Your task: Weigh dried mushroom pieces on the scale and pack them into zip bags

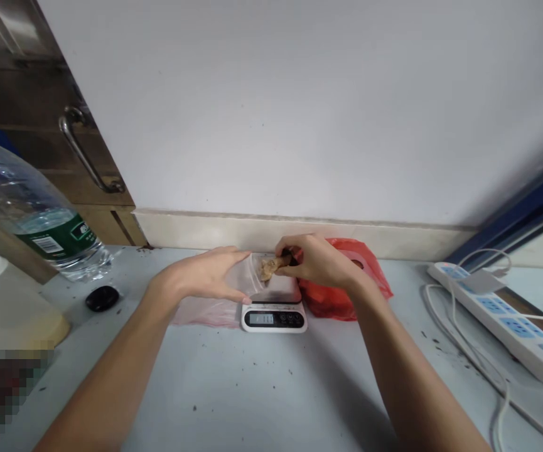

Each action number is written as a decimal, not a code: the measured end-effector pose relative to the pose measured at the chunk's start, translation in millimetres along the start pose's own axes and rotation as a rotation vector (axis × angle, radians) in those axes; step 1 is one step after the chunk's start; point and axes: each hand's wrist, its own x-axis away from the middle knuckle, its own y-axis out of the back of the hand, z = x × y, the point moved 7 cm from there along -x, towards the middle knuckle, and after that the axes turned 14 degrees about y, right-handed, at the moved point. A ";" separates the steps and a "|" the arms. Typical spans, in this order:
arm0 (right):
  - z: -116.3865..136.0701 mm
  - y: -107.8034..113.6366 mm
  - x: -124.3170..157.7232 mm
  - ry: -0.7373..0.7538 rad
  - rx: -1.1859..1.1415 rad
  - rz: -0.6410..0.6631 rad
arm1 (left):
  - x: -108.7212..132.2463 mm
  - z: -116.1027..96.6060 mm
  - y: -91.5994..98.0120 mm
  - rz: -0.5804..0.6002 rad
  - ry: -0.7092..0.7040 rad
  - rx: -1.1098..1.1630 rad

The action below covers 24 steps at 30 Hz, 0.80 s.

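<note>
A white digital kitchen scale (275, 319) with a lit display sits on the table near the wall. Over its plate, my left hand (209, 276) holds a small clear plastic bag (245, 276) by the mouth, thumb and fingers at opposite edges. My right hand (316, 257) is closed on light-brown dried pieces (271, 268), which are at the bag's opening; their exact kind cannot be told. Just right of the scale, partly behind my right hand, lies a red plastic bag (332, 300). A pale pinkish stack of thin plastic bags (208, 312) lies flat under my left hand.
At left stand a large water bottle (59, 235) and a pale container (12, 301), with a black oval object (102, 299) near them. A white power strip (506, 320) with cables (469, 351) runs along the right. Behind is a white wall (271, 125).
</note>
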 end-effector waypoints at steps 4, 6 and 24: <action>17.3 -4.9 -4.8 0.098 -0.163 -0.113 | -0.5 -3.9 4.7 -0.043 0.010 0.042; 23.4 -9.2 -6.9 0.149 -0.325 -0.126 | -0.4 -1.7 9.3 -0.067 0.023 0.063; -1.6 -47.0 -14.4 -0.039 0.079 0.192 | 5.2 34.4 24.4 -0.075 0.137 0.025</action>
